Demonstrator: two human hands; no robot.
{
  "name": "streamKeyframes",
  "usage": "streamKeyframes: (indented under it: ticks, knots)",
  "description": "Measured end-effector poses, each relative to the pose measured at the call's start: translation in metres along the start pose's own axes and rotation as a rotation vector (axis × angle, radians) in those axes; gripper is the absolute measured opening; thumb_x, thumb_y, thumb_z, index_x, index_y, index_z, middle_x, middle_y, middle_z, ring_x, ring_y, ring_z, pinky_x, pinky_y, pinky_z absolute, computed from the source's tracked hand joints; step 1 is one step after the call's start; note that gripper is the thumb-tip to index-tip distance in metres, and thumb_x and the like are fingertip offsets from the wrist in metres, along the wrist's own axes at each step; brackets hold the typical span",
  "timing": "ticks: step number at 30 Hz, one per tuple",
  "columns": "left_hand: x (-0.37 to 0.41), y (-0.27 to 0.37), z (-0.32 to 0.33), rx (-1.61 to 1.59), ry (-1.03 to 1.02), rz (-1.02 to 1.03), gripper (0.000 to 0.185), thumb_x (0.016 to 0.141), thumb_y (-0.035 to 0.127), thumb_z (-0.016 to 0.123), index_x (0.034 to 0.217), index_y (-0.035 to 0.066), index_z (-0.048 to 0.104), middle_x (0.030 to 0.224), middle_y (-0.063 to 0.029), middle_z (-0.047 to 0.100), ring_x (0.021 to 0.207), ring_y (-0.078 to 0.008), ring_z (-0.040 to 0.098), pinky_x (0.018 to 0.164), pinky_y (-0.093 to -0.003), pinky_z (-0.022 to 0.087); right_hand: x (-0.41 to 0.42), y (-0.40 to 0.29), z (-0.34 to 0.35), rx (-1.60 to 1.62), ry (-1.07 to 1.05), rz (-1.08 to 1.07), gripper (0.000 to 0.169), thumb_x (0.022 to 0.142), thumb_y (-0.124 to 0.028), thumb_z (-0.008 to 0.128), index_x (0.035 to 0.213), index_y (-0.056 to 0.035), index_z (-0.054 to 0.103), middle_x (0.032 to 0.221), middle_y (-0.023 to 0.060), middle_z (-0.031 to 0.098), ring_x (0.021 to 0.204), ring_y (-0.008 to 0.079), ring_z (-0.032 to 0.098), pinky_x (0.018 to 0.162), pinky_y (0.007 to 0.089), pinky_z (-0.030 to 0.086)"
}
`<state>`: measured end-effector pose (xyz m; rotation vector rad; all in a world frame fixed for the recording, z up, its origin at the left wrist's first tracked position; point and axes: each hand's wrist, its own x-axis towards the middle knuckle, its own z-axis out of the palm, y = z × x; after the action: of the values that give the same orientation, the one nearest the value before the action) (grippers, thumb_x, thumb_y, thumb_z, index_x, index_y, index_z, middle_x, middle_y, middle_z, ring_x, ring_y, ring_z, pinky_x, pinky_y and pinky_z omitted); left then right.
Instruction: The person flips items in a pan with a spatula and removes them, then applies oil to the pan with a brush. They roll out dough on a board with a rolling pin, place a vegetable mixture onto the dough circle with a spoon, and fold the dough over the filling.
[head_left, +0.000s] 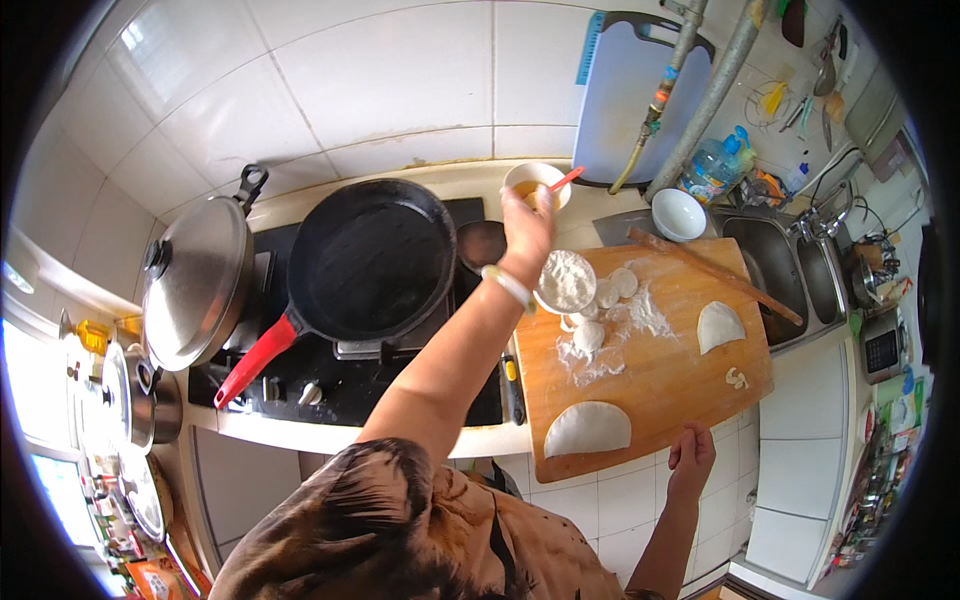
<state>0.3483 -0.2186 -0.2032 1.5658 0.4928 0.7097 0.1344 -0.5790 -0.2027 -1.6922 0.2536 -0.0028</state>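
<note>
My left hand (529, 223) reaches over the stove's right edge to a small white bowl (538, 169). Its fingers overlap the bowl's near rim; whether they grip it is hidden. Yellowish liquid and a red-handled spoon (568, 178) are in that bowl. Off the near right edge of the wooden board (675, 390) hangs my right hand (691, 452), loosely curled, with nothing visible in it. Two folded half-moon doughs (589, 430) (720, 328) lie on the board. Several small dough rounds (589, 337) rest beside a bowl of flour (566, 280).
A black frying pan (373, 259) with a red handle sits on the gas stove (442, 409), beside a lidded pan (199, 281). A rolling pin (712, 274) crosses the board's far right corner towards the sink (765, 251). Near it stands an empty white bowl (679, 214).
</note>
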Motion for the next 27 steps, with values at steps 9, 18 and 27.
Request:
streamKeyframes:
  ticks: [9,18,27]
  knots:
    - [-0.156,0.022,-0.305,0.389,-0.681,0.885,0.016,0.071,0.005,0.074,0.079,0.007,0.061,0.086,-0.0131,0.063,0.086,-0.0307,0.062,0.077,-0.0421,0.051,-0.037,-0.004,0.021,-0.068,-0.022,-0.105,0.013,0.096,-0.013,0.052,0.095,-0.0026,0.06,0.058,-0.003,0.043,0.046,0.004,0.034,0.042,0.0198,0.026]
    - [-0.183,-0.047,-0.455,0.983,-0.259,0.245,0.031,0.088,0.013,0.059,0.113,-0.006,0.058,0.098,-0.0192,0.058,0.082,-0.0332,0.061,0.067,-0.0362,0.052,-0.021,0.064,0.034,-0.38,-0.016,-0.302,0.016,0.09,-0.012,0.061,0.101,-0.0014,0.065,0.09,0.0088,0.067,0.084,0.0162,0.064,0.075,0.0278,0.05]
    - [-0.2,-0.055,-0.445,1.004,-0.053,0.102,0.035,0.088,0.013,0.059,0.116,-0.007,0.056,0.104,-0.0219,0.059,0.092,-0.0365,0.059,0.081,-0.0401,0.05,0.018,0.06,0.056,-0.896,-0.058,-0.479,0.01,0.087,-0.016,0.059,0.092,-0.0071,0.061,0.092,0.0128,0.065,0.093,0.0337,0.061,0.079,0.0417,0.049]
